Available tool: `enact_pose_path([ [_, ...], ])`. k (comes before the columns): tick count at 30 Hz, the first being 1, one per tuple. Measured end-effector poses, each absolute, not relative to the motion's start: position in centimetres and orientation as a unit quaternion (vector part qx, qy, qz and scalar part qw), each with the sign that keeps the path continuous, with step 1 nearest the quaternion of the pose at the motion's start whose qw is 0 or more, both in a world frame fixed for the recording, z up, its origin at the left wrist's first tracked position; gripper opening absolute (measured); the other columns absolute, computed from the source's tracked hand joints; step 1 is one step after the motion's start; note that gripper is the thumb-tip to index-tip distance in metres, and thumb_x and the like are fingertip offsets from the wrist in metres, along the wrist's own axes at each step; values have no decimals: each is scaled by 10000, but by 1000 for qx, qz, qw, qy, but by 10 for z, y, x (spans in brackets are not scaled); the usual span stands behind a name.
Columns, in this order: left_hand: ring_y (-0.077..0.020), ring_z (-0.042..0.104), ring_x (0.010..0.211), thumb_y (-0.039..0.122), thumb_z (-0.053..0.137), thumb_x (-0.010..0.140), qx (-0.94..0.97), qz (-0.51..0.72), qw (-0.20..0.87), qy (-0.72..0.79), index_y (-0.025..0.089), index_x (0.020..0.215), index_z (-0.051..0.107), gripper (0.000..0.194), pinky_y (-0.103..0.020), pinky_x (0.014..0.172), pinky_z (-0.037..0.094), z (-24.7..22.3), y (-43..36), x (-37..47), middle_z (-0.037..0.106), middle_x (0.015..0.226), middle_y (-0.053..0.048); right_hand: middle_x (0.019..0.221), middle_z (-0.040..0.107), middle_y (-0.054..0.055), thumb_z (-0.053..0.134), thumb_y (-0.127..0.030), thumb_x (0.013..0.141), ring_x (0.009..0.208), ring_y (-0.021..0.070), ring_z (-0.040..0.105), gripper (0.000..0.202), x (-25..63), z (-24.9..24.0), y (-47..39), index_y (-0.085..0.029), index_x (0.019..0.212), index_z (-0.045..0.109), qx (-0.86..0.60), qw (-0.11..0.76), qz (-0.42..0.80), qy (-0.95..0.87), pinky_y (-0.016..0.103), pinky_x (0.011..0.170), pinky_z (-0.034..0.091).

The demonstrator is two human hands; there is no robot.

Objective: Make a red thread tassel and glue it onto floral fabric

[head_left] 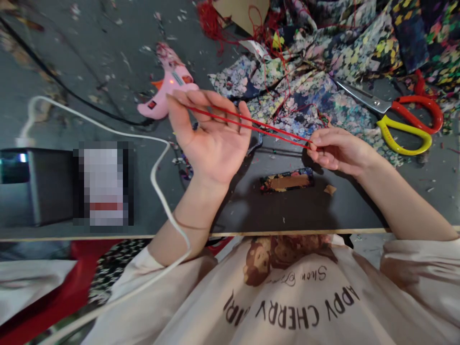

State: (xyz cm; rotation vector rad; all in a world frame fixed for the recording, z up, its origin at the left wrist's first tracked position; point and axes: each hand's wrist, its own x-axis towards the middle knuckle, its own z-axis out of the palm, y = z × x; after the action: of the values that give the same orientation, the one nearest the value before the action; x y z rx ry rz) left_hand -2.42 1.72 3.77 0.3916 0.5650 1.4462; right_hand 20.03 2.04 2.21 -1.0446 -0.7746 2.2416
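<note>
A red cord [276, 133] runs doubled and taut between my two hands. My left hand [213, 136] is palm up, its thumb and index fingertip close together on the cord, which crosses the other fingers. At the right, my right hand [334, 149] pinches the cord's other end between thumb and fingers. Below the cord, a small dark floral strip with a tan middle [286, 182] lies on the grey table [251, 215]. Just behind my left hand is a pink glue gun [172, 88] with a lit orange light.
Scissors with red and yellow handles [386, 106] lie at the right, by heaped floral fabric [305, 91]. Tangled red thread [212, 21] sits at the back. A white cable [156, 177] crosses my left forearm. A dark box [50, 187] and a blurred-out phone-like object [104, 182] stand left.
</note>
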Motion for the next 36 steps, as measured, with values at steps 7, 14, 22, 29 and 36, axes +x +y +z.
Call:
enact_pose_path([
  [7,18,657,989,311,45,1061,213,641,680,284,366,781,695,710,-196,988,504,33,19,-27,694,933,208,555,632,5,712,-168,690,367,27,450,132,204,22,24,-119,628,606,-384,280,832,-285,113,284,292],
  [14,-14,662,895,370,207,1058,210,652,663,301,427,768,683,561,-199,980,503,31,19,-28,682,824,172,566,655,14,717,-170,699,388,46,516,124,199,20,20,-110,638,627,-387,269,830,-298,119,281,319],
  [22,-97,403,512,286,213,1048,203,649,650,339,321,696,616,536,-180,584,412,36,21,-25,495,656,38,622,699,21,684,-175,725,275,15,425,120,191,24,11,-104,640,639,-416,232,786,-395,145,242,177],
  [29,-91,264,474,221,324,993,278,621,675,285,230,700,495,339,-196,459,290,34,24,-31,277,594,37,584,661,1,631,-226,811,304,19,408,183,196,28,12,-126,657,641,-460,208,670,-545,173,294,257],
  [36,-86,484,628,351,608,865,633,356,582,365,161,732,639,234,-221,568,338,23,11,-21,584,688,5,1170,679,84,603,-259,870,971,210,674,95,204,14,8,-239,900,690,-482,384,237,-751,354,810,594],
])
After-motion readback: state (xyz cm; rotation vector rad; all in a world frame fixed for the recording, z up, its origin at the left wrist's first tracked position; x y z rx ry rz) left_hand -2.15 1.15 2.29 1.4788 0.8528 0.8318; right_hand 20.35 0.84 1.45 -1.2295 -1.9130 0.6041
